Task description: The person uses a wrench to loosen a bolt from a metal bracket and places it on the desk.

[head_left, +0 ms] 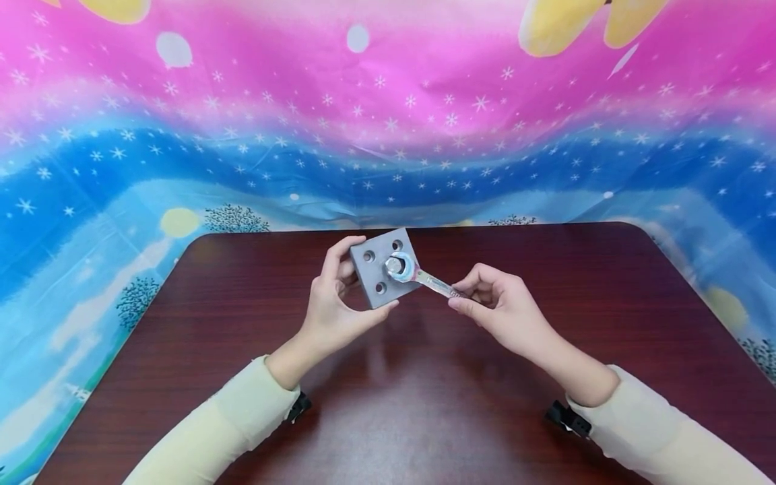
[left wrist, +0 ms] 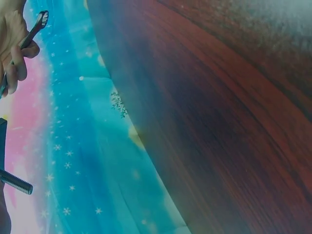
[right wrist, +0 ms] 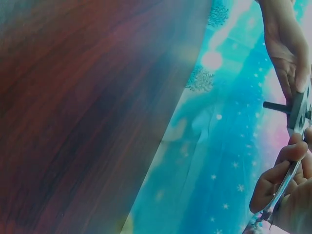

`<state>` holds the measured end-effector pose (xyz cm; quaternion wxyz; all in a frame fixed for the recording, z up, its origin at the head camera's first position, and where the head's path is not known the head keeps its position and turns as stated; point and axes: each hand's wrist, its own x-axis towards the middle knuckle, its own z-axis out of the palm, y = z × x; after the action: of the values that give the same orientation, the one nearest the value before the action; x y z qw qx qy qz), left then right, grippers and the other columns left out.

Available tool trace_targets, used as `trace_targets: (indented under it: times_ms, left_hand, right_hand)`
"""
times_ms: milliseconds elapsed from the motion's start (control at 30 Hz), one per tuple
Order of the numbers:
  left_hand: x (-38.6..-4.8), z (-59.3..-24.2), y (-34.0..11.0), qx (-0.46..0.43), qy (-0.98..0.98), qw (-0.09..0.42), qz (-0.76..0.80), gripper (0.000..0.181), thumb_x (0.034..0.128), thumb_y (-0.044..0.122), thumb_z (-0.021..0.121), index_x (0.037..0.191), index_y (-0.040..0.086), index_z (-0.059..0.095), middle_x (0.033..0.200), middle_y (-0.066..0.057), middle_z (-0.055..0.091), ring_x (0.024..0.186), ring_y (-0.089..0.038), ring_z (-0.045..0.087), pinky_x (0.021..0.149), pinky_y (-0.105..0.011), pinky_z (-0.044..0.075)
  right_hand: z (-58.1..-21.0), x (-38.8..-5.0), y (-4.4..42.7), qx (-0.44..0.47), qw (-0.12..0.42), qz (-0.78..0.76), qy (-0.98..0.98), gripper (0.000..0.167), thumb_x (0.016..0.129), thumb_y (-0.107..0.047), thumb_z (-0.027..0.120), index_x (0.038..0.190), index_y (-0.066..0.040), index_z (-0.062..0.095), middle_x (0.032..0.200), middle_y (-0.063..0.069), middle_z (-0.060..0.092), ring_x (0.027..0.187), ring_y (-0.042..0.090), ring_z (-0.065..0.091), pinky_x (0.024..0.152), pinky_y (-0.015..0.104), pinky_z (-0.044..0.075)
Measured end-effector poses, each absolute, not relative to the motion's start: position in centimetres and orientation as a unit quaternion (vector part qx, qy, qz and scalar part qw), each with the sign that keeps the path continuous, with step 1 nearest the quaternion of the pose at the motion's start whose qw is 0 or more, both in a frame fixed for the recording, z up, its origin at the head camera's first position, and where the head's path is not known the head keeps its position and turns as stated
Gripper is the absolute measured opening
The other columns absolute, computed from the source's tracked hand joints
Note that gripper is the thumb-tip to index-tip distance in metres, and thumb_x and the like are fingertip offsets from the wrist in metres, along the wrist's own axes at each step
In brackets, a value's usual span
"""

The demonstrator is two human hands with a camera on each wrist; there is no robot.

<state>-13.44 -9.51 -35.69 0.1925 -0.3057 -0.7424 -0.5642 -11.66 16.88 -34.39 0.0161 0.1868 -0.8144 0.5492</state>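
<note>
My left hand (head_left: 332,304) grips a square grey metal block (head_left: 371,273) by its edges, thumb along the bottom, and holds it tilted above the table. Three open holes show in the block's face, and a bolt (head_left: 393,266) sits at another spot, its head toward me. The bolt's threaded shank (left wrist: 18,183) juts from the back, seen in the left wrist view. With thumb and fingers, my right hand (head_left: 506,306) pinches the handle of a combination wrench (head_left: 435,283). The wrench's open end lies around the bolt head; how tightly it fits I cannot tell.
Below both hands spreads a dark reddish-brown wooden table (head_left: 254,296) with rounded far corners. A pink and blue patterned cloth (head_left: 339,162) hangs behind it and along its sides. Black straps (head_left: 568,419) show at both wrists.
</note>
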Motion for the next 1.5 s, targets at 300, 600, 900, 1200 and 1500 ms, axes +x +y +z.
trace_targets:
  times_ms: [300,600,900,1200,1500]
  left_hand:
    - [-12.9,-35.5,-9.6,-0.314,-0.741,0.191,-0.561,0.095,0.0652,-0.005,0.088,0.143,0.0,0.033,0.113,-0.015,0.073,0.097,-0.018,0.071,0.088,-0.026,0.058]
    - [-12.5,-35.0,-10.4,-0.347,-0.749,0.157,-0.543,0.096,0.0642,-0.004,0.089,0.144,0.006,0.035,0.109,-0.015,0.073,0.096,-0.019,0.07,0.085,-0.024,0.058]
    - [-12.5,-34.7,-10.8,-0.378,-0.756,0.09,-0.527,0.093,0.0655,-0.003,0.089,0.142,0.005,0.036,0.109,-0.012,0.074,0.099,-0.016,0.071,0.086,-0.029,0.06]
    - [-12.7,-34.3,-11.1,-0.406,-0.763,0.008,-0.503,0.095,0.0648,-0.001,0.09,0.142,0.011,0.036,0.11,-0.007,0.073,0.098,-0.011,0.067,0.085,-0.029,0.06]
    - [-13.2,-34.0,-11.2,-0.452,-0.747,-0.084,-0.481,0.092,0.0654,-0.002,0.089,0.14,0.009,0.037,0.112,-0.006,0.073,0.098,-0.01,0.068,0.089,-0.029,0.059]
  right_hand:
    - [-35.1,-11.7,16.1,0.206,0.035,0.552,-0.807,0.012,0.085,0.001,0.073,0.092,-0.003,0.065,0.086,0.015,0.072,0.065,0.007,0.063,0.055,0.022,0.049]
    - [-35.0,-13.0,16.7,0.247,0.049,0.541,-0.803,0.013,0.084,0.006,0.072,0.088,-0.004,0.068,0.082,0.009,0.072,0.063,0.007,0.06,0.054,0.021,0.048]
    - [-33.3,-14.9,18.1,0.292,0.044,0.467,-0.833,0.014,0.08,0.004,0.077,0.087,-0.007,0.071,0.085,0.009,0.075,0.07,0.004,0.062,0.059,0.021,0.047]
    - [-31.9,-16.8,19.0,0.357,0.013,0.414,-0.837,0.017,0.078,0.001,0.079,0.085,-0.013,0.072,0.088,0.002,0.076,0.08,0.004,0.063,0.066,0.022,0.049]
    - [-30.8,-17.8,18.8,0.401,-0.043,0.381,-0.832,0.017,0.077,-0.004,0.082,0.086,-0.017,0.074,0.088,-0.005,0.076,0.082,0.007,0.066,0.072,0.026,0.054]
